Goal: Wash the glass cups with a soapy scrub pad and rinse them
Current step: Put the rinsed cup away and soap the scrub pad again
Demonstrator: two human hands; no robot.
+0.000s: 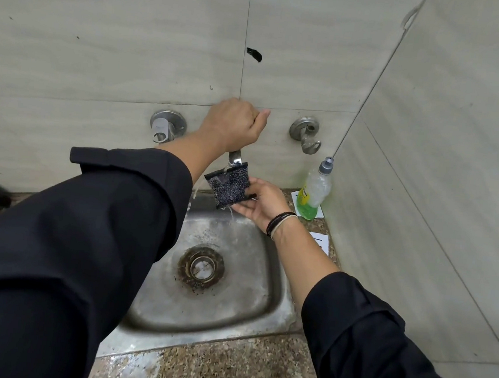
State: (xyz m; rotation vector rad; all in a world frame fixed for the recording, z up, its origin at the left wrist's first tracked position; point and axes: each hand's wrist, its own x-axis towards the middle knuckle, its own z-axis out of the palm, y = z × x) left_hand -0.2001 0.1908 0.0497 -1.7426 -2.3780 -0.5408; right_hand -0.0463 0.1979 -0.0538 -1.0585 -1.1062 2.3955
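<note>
Left hand (233, 124) grips the tap (235, 156); right hand (260, 203) holds the scrub pad (230, 187) over the sink (263, 281).

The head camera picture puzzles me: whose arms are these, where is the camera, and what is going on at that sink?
There is no machine here. The camera sits on a person's head and looks forward and down, so the two dark-sleeved arms are that person's own. The left hand is curled over the top of the tap on the tiled wall, and water is running. The right hand, with cords at its wrist, holds a dark scrub pad under the stream, wetting it. Below is a steel sink with a round drain, set into a speckled stone counter. In the corner stands a bottle of green dish soap. Two other wall fittings flank the tap. No glass cups show in this picture.
</note>
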